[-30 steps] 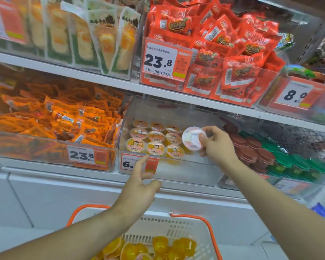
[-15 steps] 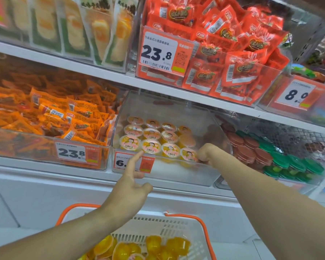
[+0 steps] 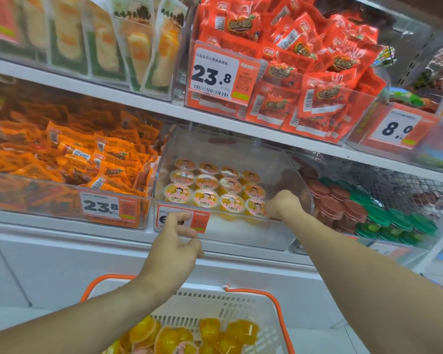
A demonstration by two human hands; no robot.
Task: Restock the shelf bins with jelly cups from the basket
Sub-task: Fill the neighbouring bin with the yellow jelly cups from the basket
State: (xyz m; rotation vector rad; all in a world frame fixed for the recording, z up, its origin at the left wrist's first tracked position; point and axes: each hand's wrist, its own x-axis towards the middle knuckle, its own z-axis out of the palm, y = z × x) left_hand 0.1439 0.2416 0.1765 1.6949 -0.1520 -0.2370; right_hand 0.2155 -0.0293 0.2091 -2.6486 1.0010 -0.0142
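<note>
A clear shelf bin on the middle shelf holds rows of orange jelly cups with pink cartoon lids. My right hand reaches into its front right corner, back towards me and fingers curled downward, right beside the front-right cup. Its fingertips are hidden, so a grip cannot be confirmed. My left hand hovers in front of the bin's orange price tag, loosely curled and holding nothing. Below, a white basket with an orange rim holds several more jelly cups.
Left of the bin is a bin of orange snack packets; to the right is a wire bin of brown and green lidded cups. The shelf above carries red packets and pale sealed packs. White cabinet fronts lie below.
My right hand carried a jelly cup down into the bin's front right corner and has stayed beside it. The left hand's pointing finger has curled in slightly.
</note>
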